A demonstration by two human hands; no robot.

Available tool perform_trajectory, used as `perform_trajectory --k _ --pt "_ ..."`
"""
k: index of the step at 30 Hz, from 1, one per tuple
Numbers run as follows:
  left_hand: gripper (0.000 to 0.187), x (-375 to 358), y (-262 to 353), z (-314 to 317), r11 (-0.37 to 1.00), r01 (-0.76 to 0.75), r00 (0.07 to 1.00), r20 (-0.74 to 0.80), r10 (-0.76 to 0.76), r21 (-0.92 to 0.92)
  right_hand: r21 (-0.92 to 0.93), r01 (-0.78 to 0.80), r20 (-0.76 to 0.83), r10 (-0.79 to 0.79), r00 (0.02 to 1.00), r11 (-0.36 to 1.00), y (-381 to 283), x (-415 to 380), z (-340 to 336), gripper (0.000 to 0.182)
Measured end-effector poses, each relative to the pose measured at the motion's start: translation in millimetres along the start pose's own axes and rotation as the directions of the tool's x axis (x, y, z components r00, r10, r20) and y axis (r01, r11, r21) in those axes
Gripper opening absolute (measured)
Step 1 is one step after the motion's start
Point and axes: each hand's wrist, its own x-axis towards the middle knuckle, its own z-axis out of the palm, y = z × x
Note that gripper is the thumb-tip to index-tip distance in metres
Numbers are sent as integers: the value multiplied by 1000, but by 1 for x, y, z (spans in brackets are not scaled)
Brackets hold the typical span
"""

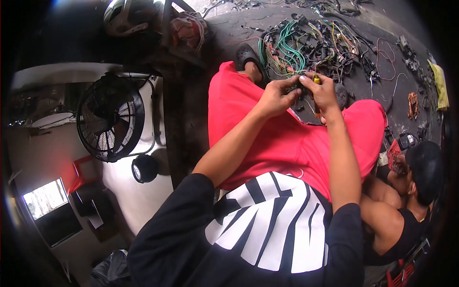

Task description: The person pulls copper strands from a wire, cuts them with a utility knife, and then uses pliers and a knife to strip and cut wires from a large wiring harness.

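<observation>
My left hand [282,98] is closed, thumb and fingers pinched together at the near edge of a wire heap. What it pinches is small and dark, and I cannot make it out. My right hand [323,93] meets it at the fingertips and is closed around a slim tool with a yellow and orange handle [316,80]; its working end is hidden. Just beyond both hands lies a bundle of green wires [289,45], tangled with black, red and yellow wires and dark connectors [330,52].
Right of me sits another person [392,215], holding something red. A yellow plastic bag [437,86] and an orange-brown bundle [412,105] lie on the dark floor. At left are a black fan [111,117] and, above it, a helmet [126,18].
</observation>
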Motion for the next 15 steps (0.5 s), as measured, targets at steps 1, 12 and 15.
perform_trajectory --k 1,12,15 --pt "46 -1 0 0 999 -16 1000 16 15 48 29 -38 21 37 999 999 1 -1 1 18" --pt "16 2 1 -3 806 -16 997 -55 60 592 -159 178 -44 -187 981 971 13 -2 5 10" --pt "18 8 5 -10 752 106 980 -197 32 651 -121 150 -19 -153 988 981 14 -6 11 11"
